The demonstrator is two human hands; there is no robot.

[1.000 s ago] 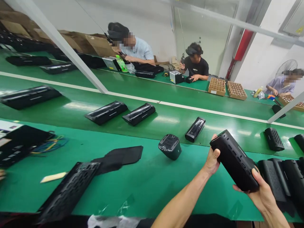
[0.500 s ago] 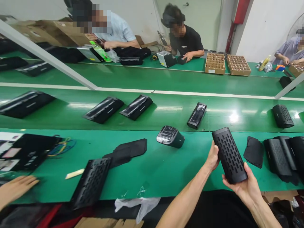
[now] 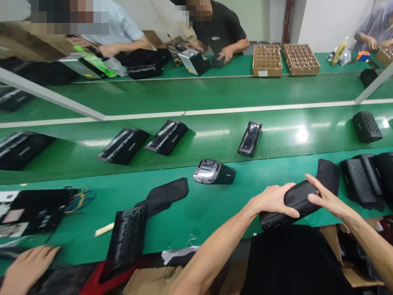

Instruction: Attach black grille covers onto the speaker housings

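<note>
I hold a black perforated housing (image 3: 299, 196), long and box-like, tilted low over the bench's front edge. My left hand (image 3: 274, 200) wraps over its left part, with the thumb along the near side. At its right end my right hand (image 3: 330, 197) grips with thumb and fingers apart across the end. The slotted face seen earlier is turned mostly out of sight. Just behind my right hand lie thin black sheets (image 3: 329, 174). Several similar black housings (image 3: 357, 182) stand together farther right. Another unit with a clear-filmed end (image 3: 208, 171) lies left of my hands.
Several black units (image 3: 250, 139) lie on the green conveyor (image 3: 208, 143). A slotted black panel (image 3: 127, 235) and dark sheets (image 3: 167, 194) are at left on the green bench (image 3: 215, 213). A co-worker's hand (image 3: 30, 264) rests lower left. People work opposite beside partitioned boxes (image 3: 267, 61).
The housing has come down and nearer my body, turned from steeply upright to lying nearly level. Both hands have shifted their hold onto its upper side. The view has tilted downward.
</note>
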